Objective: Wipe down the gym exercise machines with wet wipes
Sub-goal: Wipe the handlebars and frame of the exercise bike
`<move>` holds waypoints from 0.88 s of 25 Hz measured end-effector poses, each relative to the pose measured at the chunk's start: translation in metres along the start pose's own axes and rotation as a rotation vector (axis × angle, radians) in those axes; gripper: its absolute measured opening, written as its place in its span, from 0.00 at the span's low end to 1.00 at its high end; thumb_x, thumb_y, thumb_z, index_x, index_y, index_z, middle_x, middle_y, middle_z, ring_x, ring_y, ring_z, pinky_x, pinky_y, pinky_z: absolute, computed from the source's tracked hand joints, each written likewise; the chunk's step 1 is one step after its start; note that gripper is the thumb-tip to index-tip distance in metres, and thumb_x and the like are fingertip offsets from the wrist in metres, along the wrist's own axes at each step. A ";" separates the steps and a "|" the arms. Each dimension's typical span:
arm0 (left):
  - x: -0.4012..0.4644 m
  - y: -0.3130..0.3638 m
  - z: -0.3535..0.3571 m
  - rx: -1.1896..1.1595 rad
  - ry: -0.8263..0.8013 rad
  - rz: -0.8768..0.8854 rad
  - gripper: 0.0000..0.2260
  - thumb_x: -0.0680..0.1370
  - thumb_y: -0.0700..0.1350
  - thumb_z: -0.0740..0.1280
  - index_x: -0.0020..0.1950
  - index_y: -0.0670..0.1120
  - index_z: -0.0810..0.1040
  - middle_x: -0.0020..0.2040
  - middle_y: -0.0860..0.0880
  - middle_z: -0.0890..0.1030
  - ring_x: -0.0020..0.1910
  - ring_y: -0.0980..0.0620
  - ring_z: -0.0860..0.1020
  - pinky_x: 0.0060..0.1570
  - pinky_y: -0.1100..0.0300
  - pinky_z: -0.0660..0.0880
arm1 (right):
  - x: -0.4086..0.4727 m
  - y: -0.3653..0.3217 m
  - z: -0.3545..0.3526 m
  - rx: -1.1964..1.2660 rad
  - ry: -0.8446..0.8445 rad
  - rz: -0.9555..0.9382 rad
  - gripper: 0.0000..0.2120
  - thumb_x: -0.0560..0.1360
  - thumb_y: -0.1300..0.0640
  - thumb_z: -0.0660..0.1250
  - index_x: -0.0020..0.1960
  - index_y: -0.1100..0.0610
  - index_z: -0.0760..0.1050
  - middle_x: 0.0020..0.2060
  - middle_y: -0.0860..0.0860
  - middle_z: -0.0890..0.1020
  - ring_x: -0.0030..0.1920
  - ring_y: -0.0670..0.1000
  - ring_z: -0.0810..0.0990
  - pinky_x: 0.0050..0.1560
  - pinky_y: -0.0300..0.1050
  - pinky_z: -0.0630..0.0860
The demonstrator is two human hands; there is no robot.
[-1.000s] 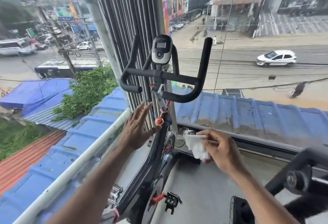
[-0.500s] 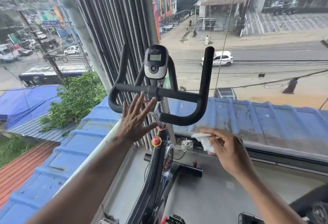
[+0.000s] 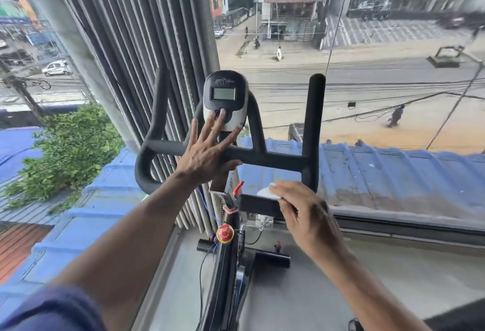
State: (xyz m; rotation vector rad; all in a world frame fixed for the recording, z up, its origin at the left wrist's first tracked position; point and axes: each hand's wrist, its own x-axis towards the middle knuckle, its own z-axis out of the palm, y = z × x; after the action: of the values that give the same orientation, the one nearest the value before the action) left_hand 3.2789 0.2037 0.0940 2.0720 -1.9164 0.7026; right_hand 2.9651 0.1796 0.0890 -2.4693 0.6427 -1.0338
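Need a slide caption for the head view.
Left hand braces the spin-bike handlebar; right hand presses a wet wipe on its grip.

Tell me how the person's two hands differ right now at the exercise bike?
The left hand is spread flat, fingers straight, resting on the black handlebar and touching the grey display console. The right hand is lower, fingers curled, pressing a white wet wipe onto the handlebar's lower end. Both are bare.

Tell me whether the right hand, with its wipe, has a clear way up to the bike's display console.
Probably yes. The right hand holds the wet wipe just below the handlebar crossbar, with open space up to the console. The left hand covers the console's lower part, so only its upper part looks free.
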 end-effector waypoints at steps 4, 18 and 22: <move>0.000 -0.004 0.004 -0.056 0.019 0.007 0.39 0.78 0.73 0.55 0.86 0.59 0.50 0.83 0.46 0.33 0.82 0.44 0.33 0.77 0.27 0.48 | -0.004 0.002 0.031 -0.059 -0.101 -0.046 0.15 0.78 0.67 0.68 0.63 0.59 0.82 0.59 0.52 0.83 0.61 0.52 0.81 0.64 0.47 0.77; -0.003 0.002 0.003 -0.037 -0.023 0.000 0.39 0.79 0.74 0.53 0.86 0.59 0.48 0.83 0.46 0.32 0.82 0.44 0.30 0.78 0.28 0.46 | -0.009 -0.007 0.057 -0.144 -0.137 -0.070 0.17 0.82 0.57 0.62 0.70 0.58 0.77 0.65 0.56 0.80 0.65 0.54 0.78 0.68 0.51 0.74; 0.011 0.002 -0.007 -0.036 0.103 -0.042 0.38 0.80 0.74 0.51 0.86 0.56 0.52 0.85 0.45 0.38 0.83 0.45 0.34 0.78 0.30 0.40 | -0.002 -0.004 0.055 -0.076 -0.149 -0.041 0.13 0.82 0.55 0.64 0.64 0.52 0.81 0.57 0.47 0.84 0.57 0.49 0.81 0.60 0.45 0.76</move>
State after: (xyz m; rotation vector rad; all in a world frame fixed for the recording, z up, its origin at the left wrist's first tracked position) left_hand 3.2760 0.1973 0.1053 2.0071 -1.8120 0.7451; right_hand 3.0051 0.1929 0.0543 -2.6060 0.5961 -0.8441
